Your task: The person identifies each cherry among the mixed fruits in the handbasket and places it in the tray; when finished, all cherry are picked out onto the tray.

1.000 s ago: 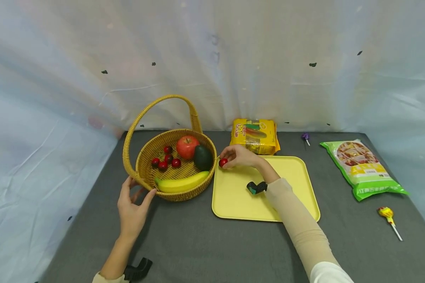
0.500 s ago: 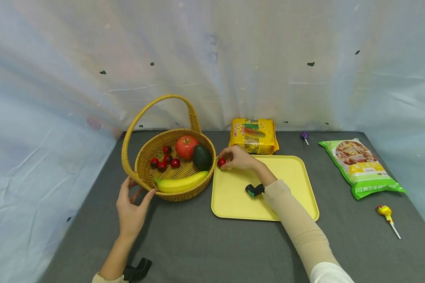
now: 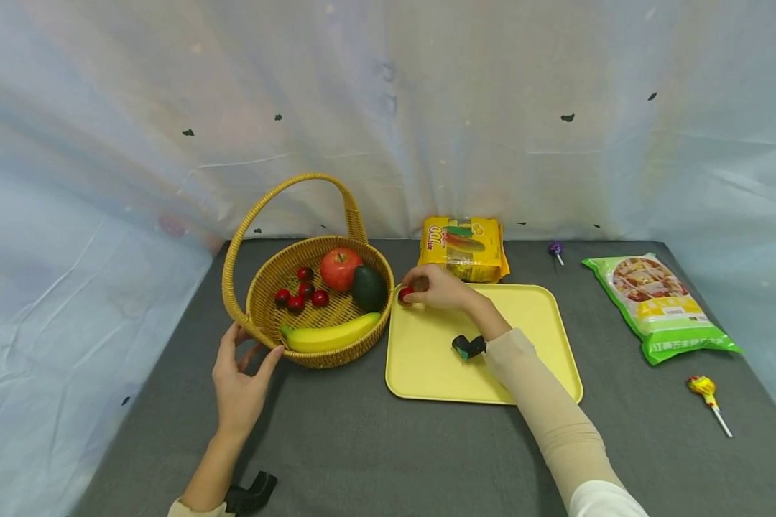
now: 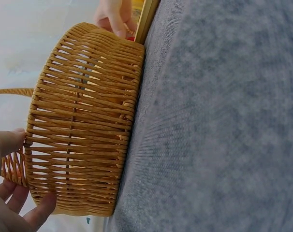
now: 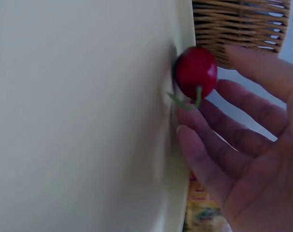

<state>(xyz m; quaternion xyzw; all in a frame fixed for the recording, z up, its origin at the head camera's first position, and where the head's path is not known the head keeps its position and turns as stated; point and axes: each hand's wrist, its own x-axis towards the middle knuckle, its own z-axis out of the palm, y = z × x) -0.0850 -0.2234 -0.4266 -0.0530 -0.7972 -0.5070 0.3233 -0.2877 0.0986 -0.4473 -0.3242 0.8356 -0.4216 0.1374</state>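
**Cherry at the tray's corner, basket steadied**

While the left hand (image 3: 239,380) rests with spread, fairly straight fingers against the wicker basket (image 3: 310,305) at its near rim, the right hand (image 3: 436,287) hovers over the far left corner of the yellow tray (image 3: 530,337). Its fingers are relaxed and apart in the wrist view, and the red cherry (image 5: 195,71) sits against the tray's surface by the rim, at or just off the fingertips (image 5: 185,133). To do this well, I judge the fingers should lift straight off so the round fruit does not roll. Contact between cherry and fingers is hard to make out. On the grey tabletop (image 3: 362,445), the basket holds an apple (image 3: 340,267), a banana (image 3: 330,334) and more cherries.
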